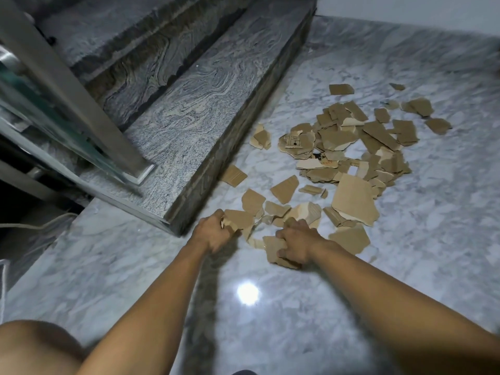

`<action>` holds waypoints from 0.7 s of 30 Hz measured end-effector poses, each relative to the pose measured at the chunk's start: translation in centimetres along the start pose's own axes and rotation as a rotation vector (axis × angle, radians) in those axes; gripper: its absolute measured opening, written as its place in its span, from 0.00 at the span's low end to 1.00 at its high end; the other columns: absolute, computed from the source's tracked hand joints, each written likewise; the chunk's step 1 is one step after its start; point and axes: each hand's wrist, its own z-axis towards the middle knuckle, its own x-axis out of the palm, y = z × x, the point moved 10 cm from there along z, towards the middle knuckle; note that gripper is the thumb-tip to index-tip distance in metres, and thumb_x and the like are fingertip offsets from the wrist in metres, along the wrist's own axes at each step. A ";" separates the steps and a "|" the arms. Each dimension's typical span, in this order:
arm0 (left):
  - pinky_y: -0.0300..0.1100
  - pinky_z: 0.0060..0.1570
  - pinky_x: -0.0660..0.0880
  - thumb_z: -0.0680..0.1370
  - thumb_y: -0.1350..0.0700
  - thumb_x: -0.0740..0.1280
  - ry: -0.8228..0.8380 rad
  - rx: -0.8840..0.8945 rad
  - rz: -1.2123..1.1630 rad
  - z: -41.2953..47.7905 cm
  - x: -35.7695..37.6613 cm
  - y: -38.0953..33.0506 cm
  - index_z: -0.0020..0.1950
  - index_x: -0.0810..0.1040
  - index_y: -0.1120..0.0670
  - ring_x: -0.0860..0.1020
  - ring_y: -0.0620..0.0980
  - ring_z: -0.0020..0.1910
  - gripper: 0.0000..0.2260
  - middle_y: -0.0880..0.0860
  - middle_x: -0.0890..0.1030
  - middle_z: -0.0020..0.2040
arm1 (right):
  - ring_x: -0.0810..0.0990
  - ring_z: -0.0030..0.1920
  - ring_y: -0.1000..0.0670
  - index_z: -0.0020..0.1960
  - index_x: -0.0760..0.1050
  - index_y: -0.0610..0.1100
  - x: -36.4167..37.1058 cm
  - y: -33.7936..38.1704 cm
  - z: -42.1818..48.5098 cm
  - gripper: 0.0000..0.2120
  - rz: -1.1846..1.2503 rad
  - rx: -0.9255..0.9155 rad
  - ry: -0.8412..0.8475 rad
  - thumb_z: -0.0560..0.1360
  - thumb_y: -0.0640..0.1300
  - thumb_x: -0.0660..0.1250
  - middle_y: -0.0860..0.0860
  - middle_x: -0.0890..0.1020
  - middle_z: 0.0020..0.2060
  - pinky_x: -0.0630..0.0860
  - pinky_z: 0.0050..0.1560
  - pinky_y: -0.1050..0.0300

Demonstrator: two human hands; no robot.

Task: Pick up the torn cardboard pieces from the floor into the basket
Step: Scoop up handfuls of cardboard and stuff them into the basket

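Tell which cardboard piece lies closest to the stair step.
The ribbed brown piece alone against the step; all others lie farther out on the floor.

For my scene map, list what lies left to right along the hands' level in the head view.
Pale cord → granite step corner → left hand, gripping a cardboard scrap → right hand, gripping a torn piece → loose cardboard piece.

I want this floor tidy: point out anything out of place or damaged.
Ragged torn cardboard pieces litter the marble floor beside the bottom stair step. They are loose near the front and overlap in a heap farther out.
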 end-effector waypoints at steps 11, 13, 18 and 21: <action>0.51 0.59 0.75 0.77 0.44 0.67 0.287 -0.017 -0.123 4.1 2.0 0.7 0.63 0.74 0.54 0.79 0.56 0.57 0.19 0.55 0.80 0.59 | 0.71 0.67 0.43 0.68 0.72 0.51 1.1 4.4 4.6 0.23 -0.344 -0.180 -0.134 0.75 0.52 0.69 0.48 0.73 0.66 0.52 0.75 0.38; 0.49 0.43 0.82 0.71 0.50 0.76 0.225 0.007 -0.358 4.8 1.4 0.2 0.49 0.79 0.56 0.84 0.55 0.43 0.13 0.54 0.85 0.44 | 0.74 0.64 0.43 0.69 0.69 0.50 1.4 4.4 4.4 0.23 -0.324 -0.182 -0.205 0.76 0.49 0.68 0.48 0.75 0.63 0.54 0.74 0.39; 0.48 0.52 0.75 0.66 0.35 0.75 0.040 0.173 0.084 6.3 1.0 -0.4 0.44 0.79 0.50 0.74 0.51 0.53 0.21 0.52 0.78 0.52 | 0.79 0.50 0.40 0.67 0.62 0.51 0.7 4.3 3.6 0.30 0.023 -0.177 -0.258 0.70 0.37 0.70 0.45 0.78 0.52 0.74 0.53 0.48; 0.55 0.63 0.67 0.73 0.34 0.66 0.139 0.185 0.299 6.2 4.0 0.0 0.62 0.71 0.50 0.60 0.55 0.69 0.25 0.51 0.60 0.72 | 0.78 0.49 0.43 0.67 0.61 0.55 0.4 1.3 3.6 0.31 0.373 -0.027 -0.086 0.71 0.37 0.72 0.44 0.77 0.53 0.79 0.50 0.48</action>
